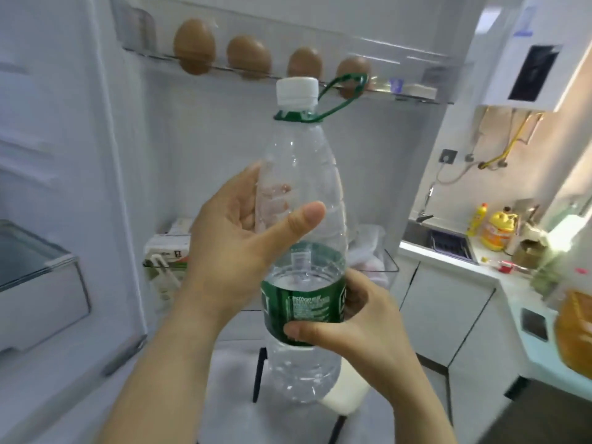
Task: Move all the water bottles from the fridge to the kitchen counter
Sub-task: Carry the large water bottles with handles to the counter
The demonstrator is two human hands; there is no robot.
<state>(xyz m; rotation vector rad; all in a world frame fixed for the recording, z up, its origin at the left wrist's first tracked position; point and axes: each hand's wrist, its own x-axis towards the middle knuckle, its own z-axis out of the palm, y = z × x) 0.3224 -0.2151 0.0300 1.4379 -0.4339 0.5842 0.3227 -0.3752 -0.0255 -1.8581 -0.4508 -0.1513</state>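
A large clear water bottle (pixel 304 174) with a white cap, a green neck ring with a carry loop and a green label stands upright in mid-air in front of the open fridge door (pixel 192 129). It is roughly half full. My left hand (pixel 237 238) wraps around its upper body, thumb across the front. My right hand (pixel 355 322) grips it lower down at the label. The kitchen counter (pixel 480 267) lies to the right, apart from the bottle.
Several brown eggs (pixel 248 57) sit in the door's top shelf. A carton (pixel 166 254) and a bag fill the lower door shelf. On the counter are a sink (pixel 448 241), yellow bottles (pixel 495 230), a phone (pixel 534 323) and an orange container (pixel 575 334). A stool stands below the bottle.
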